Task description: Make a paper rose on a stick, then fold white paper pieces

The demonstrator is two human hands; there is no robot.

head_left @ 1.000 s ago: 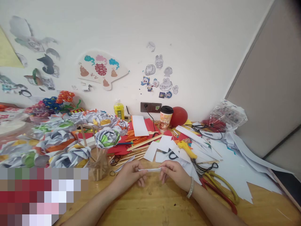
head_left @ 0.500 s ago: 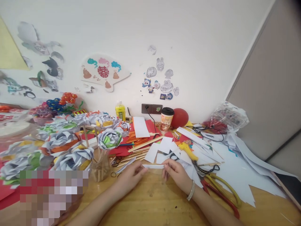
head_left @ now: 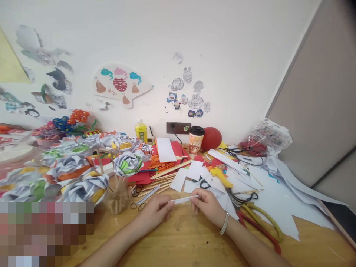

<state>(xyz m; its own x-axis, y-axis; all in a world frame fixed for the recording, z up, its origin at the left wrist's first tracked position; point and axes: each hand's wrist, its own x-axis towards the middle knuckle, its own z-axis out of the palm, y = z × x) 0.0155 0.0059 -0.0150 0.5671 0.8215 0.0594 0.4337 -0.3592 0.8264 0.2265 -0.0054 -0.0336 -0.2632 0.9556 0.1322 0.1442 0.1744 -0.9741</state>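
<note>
Paper flowers (head_left: 83, 185) in grey, green and orange, massed at far left of the table (head_left: 189, 244); cup of wooden sticks (head_left: 119, 198) just beside them and just left of the hands. Left hand (head_left: 155, 211) next, low over the wood, grip pressed together, thumb and forefinger pinching the left end of a narrow white paper strip (head_left: 183, 199). Strip held between the two hands just above the table, at the near edge of the clutter; long axis running left to right across the view, right end slightly higher than left. Right hand (head_left: 207, 205) at the other end, grip likewise closed, fingertips pinching the right end; bracelet (head_left: 224, 223) on that wrist. Both hands equally near, each at its own end, bare middle of the strip spanning the gap between them. Beyond the right hand: black scissors (head_left: 204, 183) and a yellow glue gun (head_left: 221, 177) among loose white sheets (head_left: 278, 200); red-handled pliers (head_left: 258, 230) to the right of the wrist, apart from it. Against half a second ago: strip then level and showing more of its flat face, now tipped up at the right and seen nearly edge-on; hands in much the same place, left hand a little lower; both pinches unchanged.
</note>
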